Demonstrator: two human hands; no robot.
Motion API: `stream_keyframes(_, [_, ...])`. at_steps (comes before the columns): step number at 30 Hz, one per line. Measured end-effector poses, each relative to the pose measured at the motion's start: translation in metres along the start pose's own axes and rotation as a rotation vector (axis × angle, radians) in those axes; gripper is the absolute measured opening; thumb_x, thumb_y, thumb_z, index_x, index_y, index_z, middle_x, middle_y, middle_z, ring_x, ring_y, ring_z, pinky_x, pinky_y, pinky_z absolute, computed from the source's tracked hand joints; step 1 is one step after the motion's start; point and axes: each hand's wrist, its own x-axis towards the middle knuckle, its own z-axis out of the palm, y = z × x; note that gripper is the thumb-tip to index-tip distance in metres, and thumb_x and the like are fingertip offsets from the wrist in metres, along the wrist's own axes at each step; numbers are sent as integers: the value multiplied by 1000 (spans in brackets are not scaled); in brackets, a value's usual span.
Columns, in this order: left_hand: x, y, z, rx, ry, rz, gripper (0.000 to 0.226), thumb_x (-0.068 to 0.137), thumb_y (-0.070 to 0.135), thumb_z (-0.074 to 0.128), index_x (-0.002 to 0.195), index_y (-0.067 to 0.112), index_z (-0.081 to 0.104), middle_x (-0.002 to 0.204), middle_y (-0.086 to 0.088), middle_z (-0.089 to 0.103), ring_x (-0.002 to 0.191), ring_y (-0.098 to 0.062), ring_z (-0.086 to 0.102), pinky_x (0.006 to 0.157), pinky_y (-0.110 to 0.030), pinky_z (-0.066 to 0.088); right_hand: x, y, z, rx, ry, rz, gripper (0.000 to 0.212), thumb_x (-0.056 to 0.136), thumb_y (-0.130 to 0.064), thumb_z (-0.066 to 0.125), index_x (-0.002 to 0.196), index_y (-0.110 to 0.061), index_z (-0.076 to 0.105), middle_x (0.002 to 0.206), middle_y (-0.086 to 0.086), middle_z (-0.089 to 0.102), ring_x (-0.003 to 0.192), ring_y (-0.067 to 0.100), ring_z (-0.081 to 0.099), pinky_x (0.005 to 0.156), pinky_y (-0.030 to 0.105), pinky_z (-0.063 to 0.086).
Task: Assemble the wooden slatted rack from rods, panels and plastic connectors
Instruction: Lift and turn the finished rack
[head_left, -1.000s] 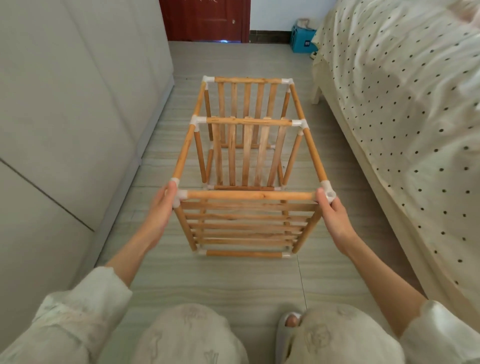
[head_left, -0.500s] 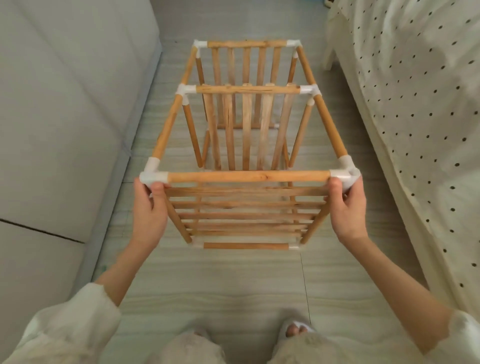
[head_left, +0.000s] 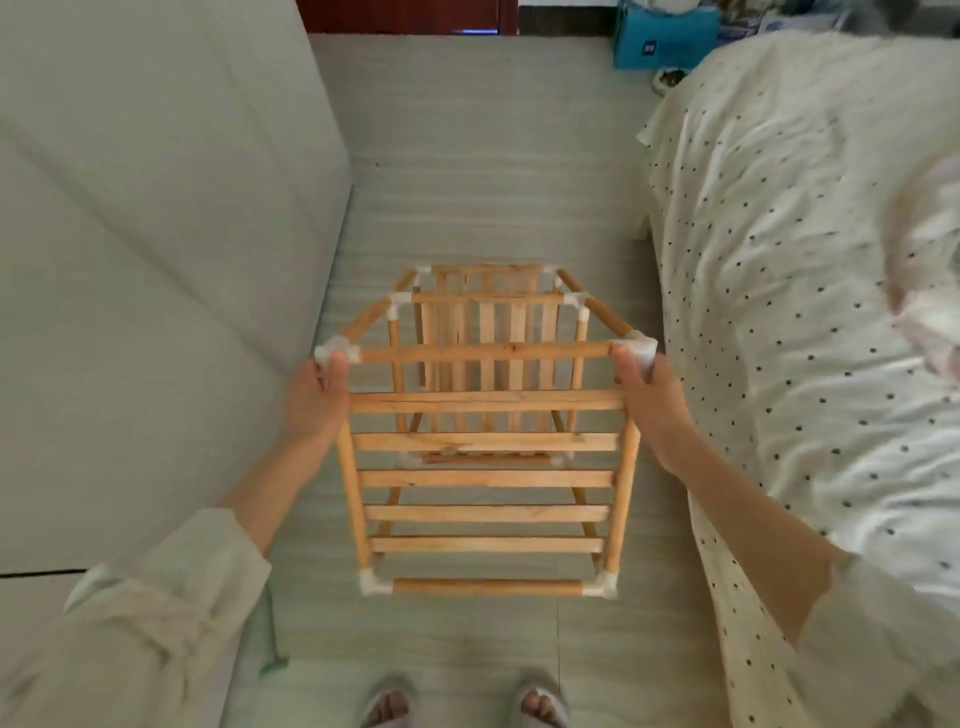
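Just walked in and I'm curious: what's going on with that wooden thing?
A person is standing between a bed and a pale cabinet, holding a wooden slatted rack in both hands. The left hand and right hand each grip a side by a white corner connector. The frame looks fully put together, with rods, slats and connectors all joined.

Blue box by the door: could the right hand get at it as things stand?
Probably not: the right hand grips the wooden rack at its corner connector, and the blue box sits far across the floor beside the bed.
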Motion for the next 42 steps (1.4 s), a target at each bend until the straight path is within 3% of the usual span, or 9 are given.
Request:
stream_keyframes(3, [26,29,1,83,9,-52,43,101,34,35,101,-1,59,89,-11,58,86,-24,54,69,-27,31,30,-29,-8,57,-135,67,49,99,-42,35,118,0,50,81,-2,45,87,21,45,79,39,41])
stream_keyframes(7, [50,41,8,-38,-10,-217,50,98,47,35,88,2,53,76,-7,51,78,-28,52,61,-31,34,60,-50,-7,79,-224,166,40,99,-49,29,117,-18,48,89,-8,50,89,11,51,91,37,42])
stream_keyframes(12, [83,51,17,-315,-254,-547,73,79,79,27,101,17,59,100,-5,64,93,-23,61,91,-45,47,103,-60,-7,84,-101,251,57,89,-63,39,104,-13,61,93,14,59,92,28,60,94,48,48])
stream_keyframes(15, [108,66,30,-307,-200,-561,64,86,70,32,93,12,56,88,-9,63,83,-25,59,84,-43,48,121,-75,11,73,46,371,73,82,-73,36,97,-5,59,84,8,55,80,21,55,80,39,49])
stream_keyframes(18, [130,80,39,-220,-131,-555,49,90,56,42,76,10,49,70,-8,50,60,-18,48,59,-30,41,143,-92,31,65,170,453,48,91,-58,41,92,-12,56,79,3,57,72,16,54,65,29,43])
stream_keyframes(21, [171,101,40,-219,-164,-555,39,94,47,45,83,10,51,73,-4,50,63,-14,45,56,-26,35,184,-116,36,137,177,512,37,90,-50,52,76,-16,54,68,1,48,62,12,45,57,24,37])
stream_keyframes(26, [255,140,44,-156,-227,-544,47,97,51,34,101,7,51,83,-3,52,72,-14,48,70,-29,38,260,-168,42,77,110,510,25,93,-38,52,86,-14,55,79,5,51,73,18,48,67,32,41])
stream_keyframes(34, [366,243,31,-129,-200,-553,58,98,52,28,107,2,55,83,-7,53,79,-26,50,81,-42,45,372,-284,15,169,-13,481,21,95,-25,51,77,-13,53,65,0,36,59,13,34,60,26,31])
stream_keyframes(42, [513,418,5,-282,-72,-536,50,98,51,29,89,8,53,82,-10,52,60,-19,46,55,-30,36,525,-475,-27,162,-122,338,22,92,-26,53,75,-12,53,70,4,44,63,15,42,60,27,35])
